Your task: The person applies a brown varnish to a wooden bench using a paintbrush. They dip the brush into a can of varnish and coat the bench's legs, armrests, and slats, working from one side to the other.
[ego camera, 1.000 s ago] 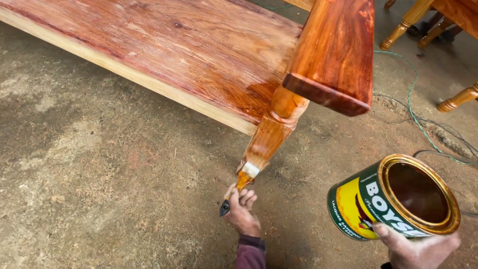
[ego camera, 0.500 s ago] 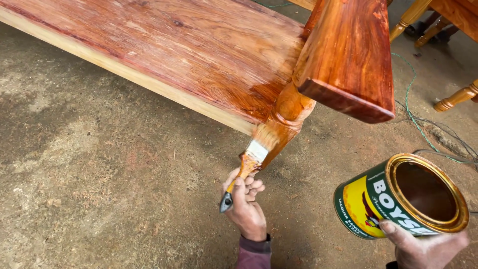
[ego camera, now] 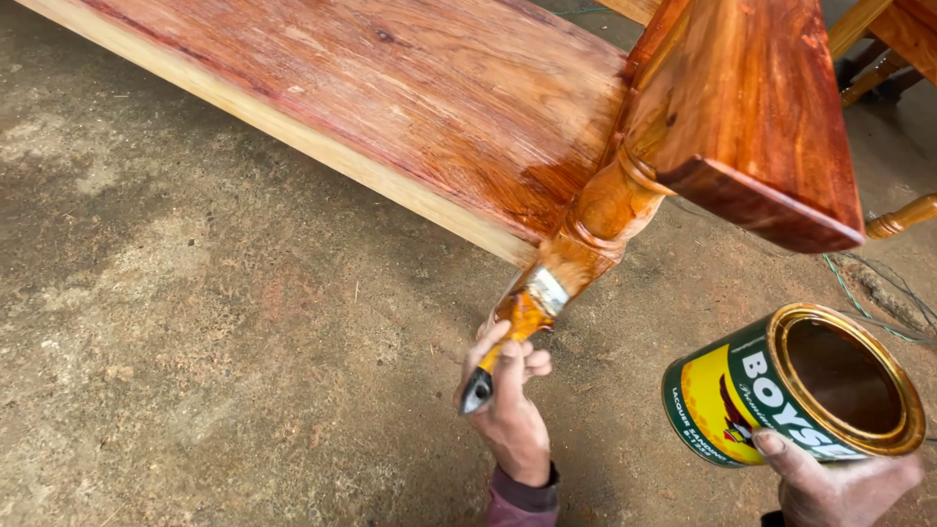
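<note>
My left hand (ego camera: 514, 415) grips a paintbrush (ego camera: 517, 327) with an orange-stained handle and metal ferrule. Its bristles press against the turned wooden leg (ego camera: 595, 229) of a reddish, glossy wooden furniture piece (ego camera: 420, 107). My right hand (ego camera: 844, 483) holds an open green and yellow tin can (ego camera: 795, 390) from below, tilted toward me, its gold rim and dark inside showing. A thick varnished wooden block (ego camera: 752, 107) juts out above the leg.
Rough concrete floor (ego camera: 195, 351) spreads left and below. Pale unvarnished edge (ego camera: 293, 132) runs along the board. More turned wooden legs (ego camera: 898, 220) stand at the right edge, with green cord (ego camera: 869, 293) lying on the floor near them.
My left hand has drawn the brush up along the leg toward its thicker upper part. The view has closed in, and the can in my right hand sits slightly lower right.
</note>
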